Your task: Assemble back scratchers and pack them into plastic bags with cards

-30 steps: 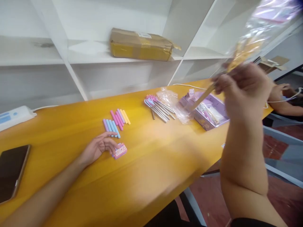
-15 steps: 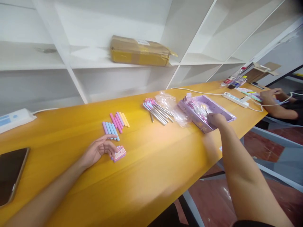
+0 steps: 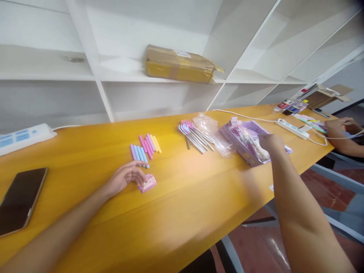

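My left hand (image 3: 127, 178) rests on the table with loosely curled, parted fingers; its fingertips touch a small stack of pink and purple printed cards (image 3: 148, 183). Just beyond it lie several short pastel sticks (image 3: 139, 153) in purple, blue, pink and yellow. Over the right side of an open purple box (image 3: 244, 153) is my right hand (image 3: 272, 144), blurred, its fingers bent down and partly hidden. Beside those fingers, a clear plastic packet (image 3: 250, 142) with small items bulges from the box; I cannot make out what they grip.
Silver rods with pink and blue ends (image 3: 196, 137) lie by a crumpled clear bag (image 3: 212, 131). A phone (image 3: 24, 201) and power strip (image 3: 25, 138) are at left. Another strip (image 3: 294, 129), bottles (image 3: 291, 106) and another person's hands (image 3: 341, 127) are at right. A taped carton (image 3: 180, 64) sits on the shelf.
The view has shifted, so most things appear farther right. My right hand has come up and right within the box area, and the plastic packet has shifted toward the near side. My left hand stays by the cards.
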The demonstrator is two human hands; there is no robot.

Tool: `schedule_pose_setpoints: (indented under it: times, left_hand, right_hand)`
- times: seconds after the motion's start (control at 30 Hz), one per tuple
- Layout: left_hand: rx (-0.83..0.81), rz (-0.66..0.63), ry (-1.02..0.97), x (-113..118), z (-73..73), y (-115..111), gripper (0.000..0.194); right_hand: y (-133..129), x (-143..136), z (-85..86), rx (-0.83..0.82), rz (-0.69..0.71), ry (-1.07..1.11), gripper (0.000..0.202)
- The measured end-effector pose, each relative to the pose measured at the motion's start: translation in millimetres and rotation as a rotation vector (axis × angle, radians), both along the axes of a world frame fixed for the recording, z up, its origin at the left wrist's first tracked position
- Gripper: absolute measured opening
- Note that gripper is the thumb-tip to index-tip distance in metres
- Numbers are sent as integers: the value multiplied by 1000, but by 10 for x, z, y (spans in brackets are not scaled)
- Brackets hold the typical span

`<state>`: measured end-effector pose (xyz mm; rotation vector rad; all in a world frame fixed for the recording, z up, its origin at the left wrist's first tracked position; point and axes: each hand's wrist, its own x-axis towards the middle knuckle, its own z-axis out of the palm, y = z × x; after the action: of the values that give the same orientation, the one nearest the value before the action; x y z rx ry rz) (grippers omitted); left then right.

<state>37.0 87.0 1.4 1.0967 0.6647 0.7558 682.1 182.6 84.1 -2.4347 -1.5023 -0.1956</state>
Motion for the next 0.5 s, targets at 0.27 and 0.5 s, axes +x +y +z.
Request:
schedule_pose_setpoints:
  times: [0.27,0.5]
  left_hand:
    - [10,20,39,-5,-7,-23,36]
    - [-1,34,6,-14,-36,-15,35]
  right_hand:
    - [366,-937,377,7,146,233,36]
    - [525,-1755,225,-300,429,137,26]
